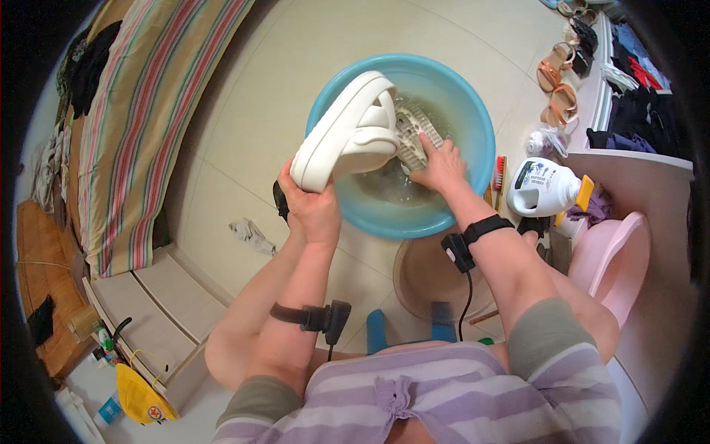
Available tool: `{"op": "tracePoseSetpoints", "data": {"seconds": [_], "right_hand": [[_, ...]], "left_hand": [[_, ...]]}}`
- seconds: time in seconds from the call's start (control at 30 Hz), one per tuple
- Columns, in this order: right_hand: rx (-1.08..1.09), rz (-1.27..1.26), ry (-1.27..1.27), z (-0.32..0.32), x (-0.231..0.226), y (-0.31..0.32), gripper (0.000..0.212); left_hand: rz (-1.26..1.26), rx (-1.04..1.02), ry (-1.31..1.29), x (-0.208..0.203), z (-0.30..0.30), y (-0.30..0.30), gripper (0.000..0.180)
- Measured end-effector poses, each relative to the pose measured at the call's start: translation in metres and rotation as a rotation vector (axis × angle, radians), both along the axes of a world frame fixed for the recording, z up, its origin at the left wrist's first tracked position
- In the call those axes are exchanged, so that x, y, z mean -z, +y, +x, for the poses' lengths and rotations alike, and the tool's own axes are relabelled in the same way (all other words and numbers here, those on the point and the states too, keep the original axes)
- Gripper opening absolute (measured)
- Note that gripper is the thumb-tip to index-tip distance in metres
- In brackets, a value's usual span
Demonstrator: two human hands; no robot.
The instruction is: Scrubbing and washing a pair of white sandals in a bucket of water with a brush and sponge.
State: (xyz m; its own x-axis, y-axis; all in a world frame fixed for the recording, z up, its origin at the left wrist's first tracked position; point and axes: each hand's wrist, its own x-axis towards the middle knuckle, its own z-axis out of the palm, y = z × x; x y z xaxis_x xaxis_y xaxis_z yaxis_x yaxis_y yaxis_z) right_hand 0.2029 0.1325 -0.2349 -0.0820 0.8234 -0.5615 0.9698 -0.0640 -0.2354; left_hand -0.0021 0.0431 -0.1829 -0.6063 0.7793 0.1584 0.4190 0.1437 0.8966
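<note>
I count one blue basin at the upper middle of the frame and one white platform sandal over it. One scrubbing brush sits in the basin. At the right edge of the frame I see one white detergent bottle, one small red-bristled brush and one pink tub. Two brown sandals lie at the upper right. Two black wrist bands show, one on each of my forearms.

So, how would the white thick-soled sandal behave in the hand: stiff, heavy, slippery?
The white sandal probably stays stiff: its thick sole keeps its shape in the left hand. It looks light, held up one-handed. Being scrubbed over the water in the blue basin, it may be slippery.
</note>
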Motion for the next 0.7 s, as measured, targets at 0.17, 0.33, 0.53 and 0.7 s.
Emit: {"op": "tracePoseSetpoints", "data": {"seconds": [0.17, 0.33, 0.53, 0.7], "right_hand": [[0.102, -0.019, 0.039, 0.016, 0.008, 0.012, 0.090], [0.110, -0.021, 0.111, 0.011, -0.005, -0.005, 0.092], [-0.024, 0.160, -0.017, 0.003, 0.036, -0.034, 0.094], [0.092, 0.030, 0.055, 0.013, 0.033, -0.010, 0.094]], "left_hand": [[-0.018, -0.027, -0.101, -0.005, 0.002, 0.002, 0.054], [-0.021, -0.072, -0.151, -0.003, 0.000, 0.001, 0.057], [0.016, -0.021, -0.068, 0.017, 0.000, -0.001, 0.056], [-0.055, -0.070, -0.052, 0.018, -0.001, -0.007, 0.056]]}}
